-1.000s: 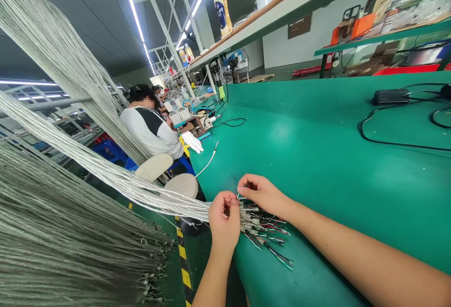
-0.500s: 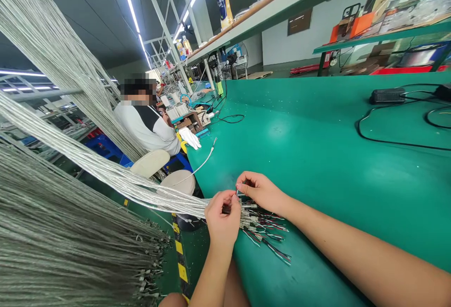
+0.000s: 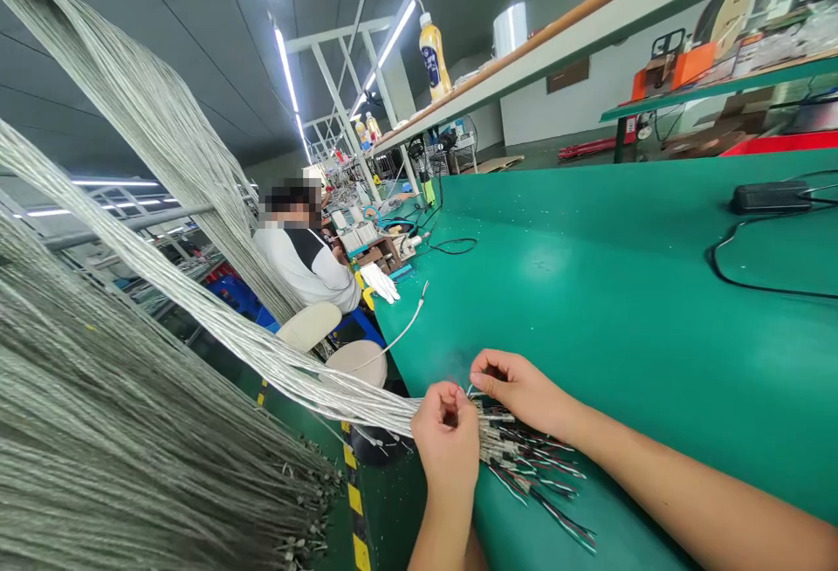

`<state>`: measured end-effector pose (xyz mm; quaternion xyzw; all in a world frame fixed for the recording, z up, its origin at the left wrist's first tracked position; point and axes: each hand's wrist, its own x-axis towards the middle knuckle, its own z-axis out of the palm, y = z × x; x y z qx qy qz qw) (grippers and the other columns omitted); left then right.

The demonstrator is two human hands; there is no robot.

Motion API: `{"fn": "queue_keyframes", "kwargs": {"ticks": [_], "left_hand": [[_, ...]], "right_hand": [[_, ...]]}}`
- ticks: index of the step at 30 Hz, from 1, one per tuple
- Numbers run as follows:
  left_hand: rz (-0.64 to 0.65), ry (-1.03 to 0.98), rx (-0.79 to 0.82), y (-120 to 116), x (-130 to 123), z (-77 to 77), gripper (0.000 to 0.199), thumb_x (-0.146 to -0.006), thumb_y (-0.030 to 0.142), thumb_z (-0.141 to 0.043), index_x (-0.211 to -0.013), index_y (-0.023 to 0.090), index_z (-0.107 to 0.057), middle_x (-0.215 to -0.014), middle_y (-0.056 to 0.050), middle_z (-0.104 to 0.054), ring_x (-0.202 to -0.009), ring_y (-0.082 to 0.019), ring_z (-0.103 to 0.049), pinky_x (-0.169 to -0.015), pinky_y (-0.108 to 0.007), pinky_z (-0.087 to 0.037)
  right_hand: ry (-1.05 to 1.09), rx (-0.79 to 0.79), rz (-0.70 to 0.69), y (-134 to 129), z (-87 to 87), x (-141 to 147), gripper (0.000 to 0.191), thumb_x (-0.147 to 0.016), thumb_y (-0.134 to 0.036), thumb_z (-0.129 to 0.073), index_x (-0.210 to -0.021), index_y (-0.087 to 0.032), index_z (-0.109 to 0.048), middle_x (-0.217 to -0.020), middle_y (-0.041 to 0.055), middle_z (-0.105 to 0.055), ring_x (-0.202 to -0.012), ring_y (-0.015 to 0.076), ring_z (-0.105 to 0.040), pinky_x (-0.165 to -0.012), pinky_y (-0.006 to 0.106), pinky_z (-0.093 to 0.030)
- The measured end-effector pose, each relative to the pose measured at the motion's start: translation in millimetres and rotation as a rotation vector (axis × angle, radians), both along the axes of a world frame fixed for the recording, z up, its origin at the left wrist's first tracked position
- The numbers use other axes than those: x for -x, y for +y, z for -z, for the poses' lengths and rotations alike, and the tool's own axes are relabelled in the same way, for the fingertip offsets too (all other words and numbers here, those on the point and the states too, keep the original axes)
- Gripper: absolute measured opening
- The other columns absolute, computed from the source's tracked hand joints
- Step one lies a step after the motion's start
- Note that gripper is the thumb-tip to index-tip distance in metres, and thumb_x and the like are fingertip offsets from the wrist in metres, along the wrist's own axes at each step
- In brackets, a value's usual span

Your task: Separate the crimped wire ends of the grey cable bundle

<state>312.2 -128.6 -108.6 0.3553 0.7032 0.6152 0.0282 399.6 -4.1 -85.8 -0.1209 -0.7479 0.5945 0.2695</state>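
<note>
A bundle of pale braided cables [image 3: 386,407] comes in from the upper left and ends on the green table [image 3: 621,318]. Black, red and white wires [image 3: 556,501] fan out from its stripped ends. At the top of those ends, my left hand [image 3: 447,440] pinches one cable end. My right hand [image 3: 517,388] is just to its right, thumb and finger closed on the thin wires of that same end. The fingertips of both hands are a short distance apart.
Hanging cables [image 3: 118,396] fill the left side. A person [image 3: 307,261] sits beyond two round stools [image 3: 357,366]. One loose cable [image 3: 409,322] crosses the table edge. A black adapter [image 3: 769,197] lies at the right, and a shelf [image 3: 556,43] with a bottle [image 3: 434,60] runs overhead.
The camera view has shifted, so everything appears lower and further right. My right hand's fingertips have moved slightly away from my left hand's.
</note>
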Motion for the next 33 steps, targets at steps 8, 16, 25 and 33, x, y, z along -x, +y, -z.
{"fn": "queue_keyframes", "kwargs": {"ticks": [8,16,25,33], "left_hand": [[0.027,-0.062,0.060,1.6,1.3,-2.9,0.024,-0.091,0.038,-0.049,-0.075,0.019,-0.050,-0.060,0.004,-0.043,-0.054,-0.012,-0.047,-0.052,-0.023,-0.036],[-0.010,0.050,0.105,-1.4,3.7,0.3,0.034,-0.097,0.049,-0.040,-0.085,0.020,-0.051,-0.066,0.001,-0.051,-0.058,-0.013,-0.048,-0.057,-0.025,-0.037],[-0.024,0.096,0.140,-0.8,1.3,-3.8,0.032,-0.098,0.048,-0.040,-0.088,0.020,-0.053,-0.071,-0.001,-0.057,-0.065,-0.015,-0.054,-0.062,-0.025,-0.040],[0.027,0.086,0.108,-2.7,-2.5,-7.7,0.028,-0.098,0.046,-0.043,-0.093,0.020,-0.053,-0.076,-0.001,-0.055,-0.065,-0.013,-0.052,-0.062,-0.024,-0.041]], "right_hand": [[-0.007,0.032,-0.028,-1.4,0.3,-1.8,0.025,-0.088,-0.041,-0.058,-0.077,-0.019,-0.057,-0.071,-0.0016,-0.051,-0.069,0.0155,-0.043,-0.064,0.028,-0.032],[0.050,0.128,-0.039,0.8,-0.9,1.0,0.018,-0.085,-0.036,-0.058,-0.088,-0.018,-0.061,-0.073,-0.0013,-0.052,-0.064,0.0145,-0.042,-0.059,0.028,-0.031],[0.042,0.158,-0.030,-0.8,-6.7,-2.9,0.025,-0.078,-0.041,-0.067,-0.079,-0.017,-0.060,-0.071,-0.0013,-0.054,-0.067,0.0142,-0.045,-0.063,0.028,-0.033],[0.055,0.167,-0.002,0.7,-3.9,-1.0,0.029,-0.078,-0.043,-0.069,-0.075,-0.016,-0.060,-0.069,-0.0017,-0.054,-0.065,0.0134,-0.044,-0.061,0.028,-0.033]]}}
